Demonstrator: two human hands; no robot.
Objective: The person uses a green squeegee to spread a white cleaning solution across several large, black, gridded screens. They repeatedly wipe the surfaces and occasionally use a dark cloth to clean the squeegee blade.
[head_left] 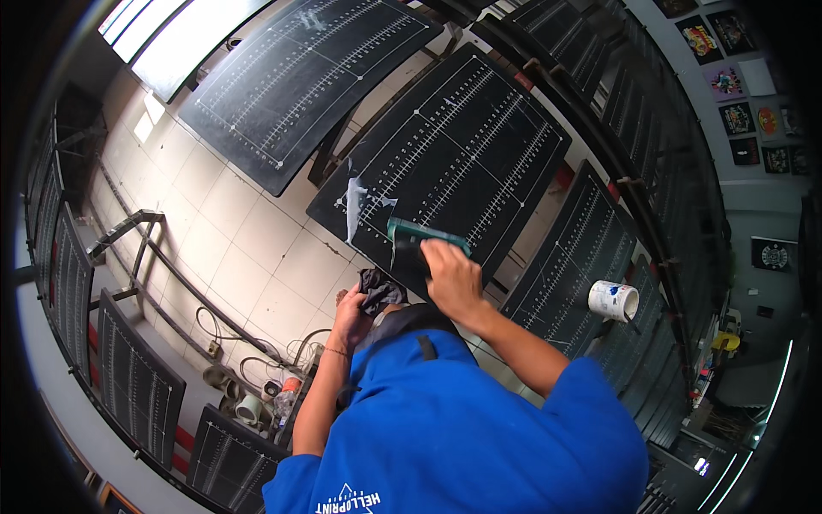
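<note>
My right hand is closed round a dark green squeegee, its wide edge at the near part of a black printing board. White ruler marks and lines cover this board. A whitish smeared patch lies at the board's left corner, left of the squeegee. Close to my waist, my left hand grips a crumpled dark cloth, off the board's near edge. The squeegee's lower part and my right fingertips are partly hidden.
A similar board stands at the far left, another at the right. On the right one sits a paint-stained white tub. Dark metal rails curve along the left, above a tiled floor. Cables and cups lie at lower left.
</note>
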